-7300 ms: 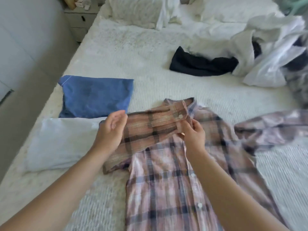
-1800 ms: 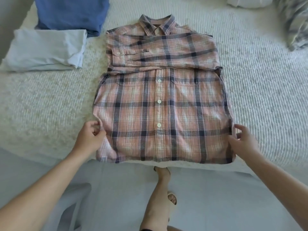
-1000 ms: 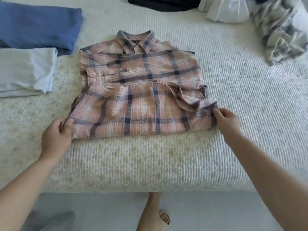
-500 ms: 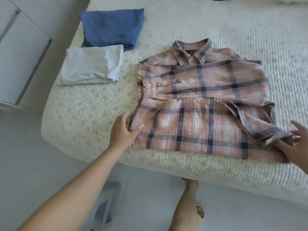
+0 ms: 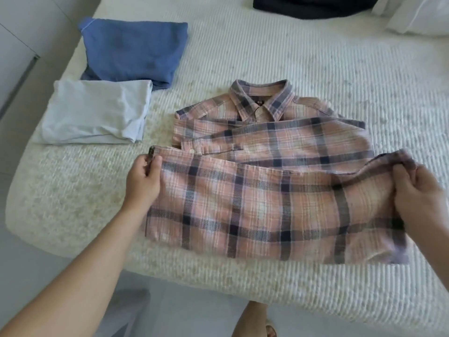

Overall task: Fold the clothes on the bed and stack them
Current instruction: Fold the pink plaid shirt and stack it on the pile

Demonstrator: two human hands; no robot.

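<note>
A pink plaid shirt (image 5: 279, 190) lies on the white bed (image 5: 315, 69), collar away from me, sleeves folded across its chest. Its lower half is doubled up over the body. My left hand (image 5: 145, 181) pinches the left corner of that raised hem. My right hand (image 5: 420, 190) grips the right corner, where the cloth bunches over my fingers. To the left lie two folded pieces side by side: a blue garment (image 5: 133, 49) farther back and a pale blue one (image 5: 97, 113) nearer me.
A black garment (image 5: 313, 6) and white cloth (image 5: 418, 15) lie at the far right of the bed. The bed's front edge runs just below the shirt, with grey floor (image 5: 189, 312) and my foot (image 5: 257, 322) beneath. A white wall or cupboard (image 5: 29, 32) stands left.
Both hands have lifted the shirt's bottom hem from the bed edge and carried it up over the body, toward the collar. The two folded pieces have stayed in place.
</note>
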